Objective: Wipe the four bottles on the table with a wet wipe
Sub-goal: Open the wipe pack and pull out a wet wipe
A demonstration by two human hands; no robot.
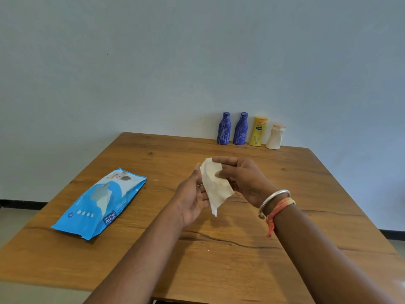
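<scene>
holding: wet wipe (215, 185) up between both hands, over the middle of the table (306, 216), clear of the wood.
right hand: (243, 181) thumb and fingers pinching the wipe's upper part. this one does the gripping.
left hand: (192, 200) spread, fingers straight behind the wipe as a backing, so i can flatten or refold it.
wipe state: crumpled, lower corner hanging free, faint tan marks on the face toward me.
bottles: first blue bottle (224, 129), second blue bottle (240, 129), yellow bottle (259, 132), white bottle (275, 137). all upright in a close row at the far edge by the wall, well apart from my hands.
pack: blue wipe pack (100, 202) lies flat to my left, opening torn, a sheet showing. near enough for a fresh one.
step: my guess, turning the wipe to a clean face before taking a bottle. can't tell which bottles are done.
next: one hand must let go to lift a bottle.
risk: tight row, a careless reach could knock a neighbour.
</scene>
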